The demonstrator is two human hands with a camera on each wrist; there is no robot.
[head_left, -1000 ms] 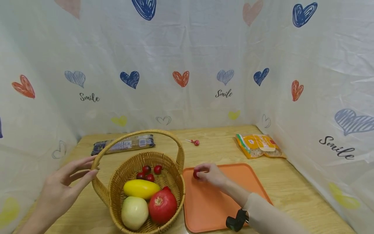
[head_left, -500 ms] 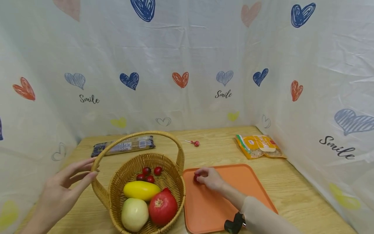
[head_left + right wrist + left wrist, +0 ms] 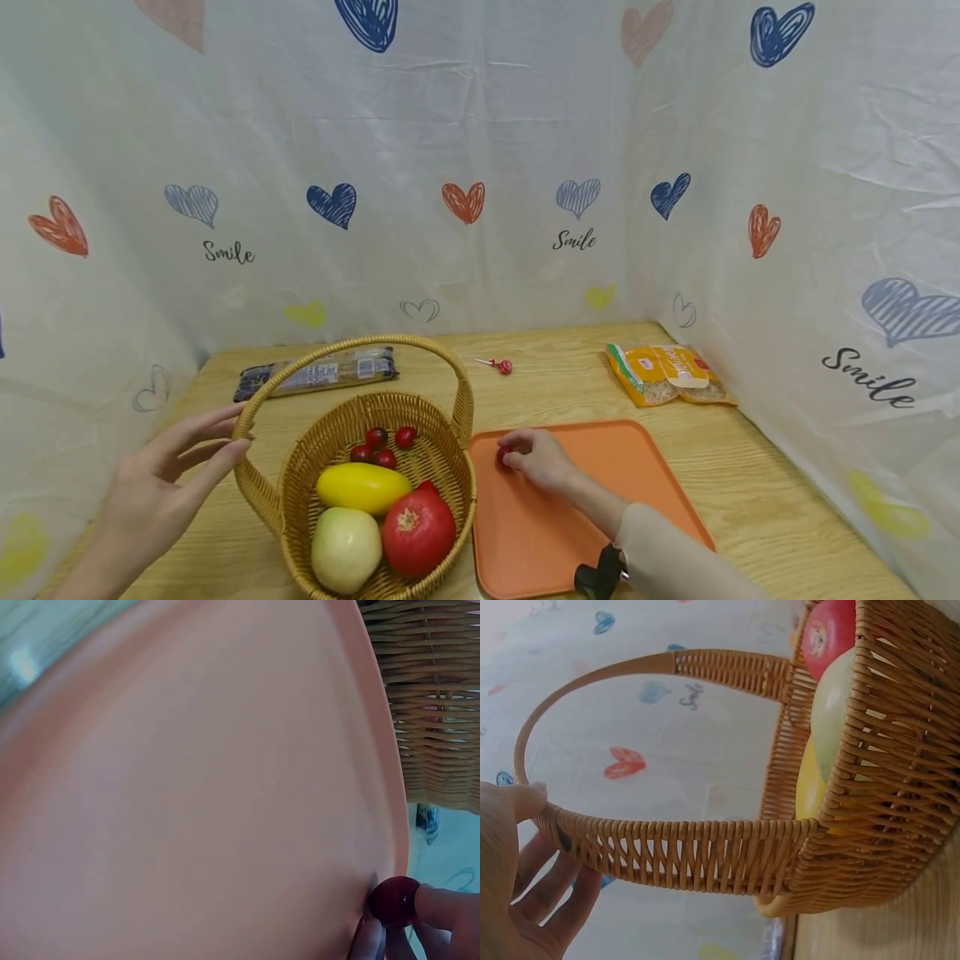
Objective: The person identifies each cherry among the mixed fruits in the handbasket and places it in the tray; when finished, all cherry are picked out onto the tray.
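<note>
My left hand (image 3: pixel 153 483) holds the left side of the handle (image 3: pixel 262 400) of a wicker basket (image 3: pixel 292 467), thumb on one side and fingers on the other. Inside the basket lie several dark red cherries (image 3: pixel 385 457), a yellow oval fruit (image 3: pixel 363 488), a pale green round fruit (image 3: pixel 346 550) and a red pomegranate (image 3: pixel 418 531). Over the far left corner of an orange tray (image 3: pixel 532 542), my right hand (image 3: pixel 540 458) pinches a dark red cherry (image 3: pixel 395 901) between thumb and fingers. In the right wrist view the cherry appears at the tray surface.
Behind the basket lies a long clear packet (image 3: pixel 330 372) with dark ends. A lollipop (image 3: pixel 504 366) rests at the back middle of the wooden table (image 3: pixel 555 392). At the back right is an orange food bag (image 3: pixel 667 375). Curtains with hearts enclose the table.
My right hand has shifted very slightly over the tray with the cherry still in its fingers. The left hand and the basket have stayed in place.
</note>
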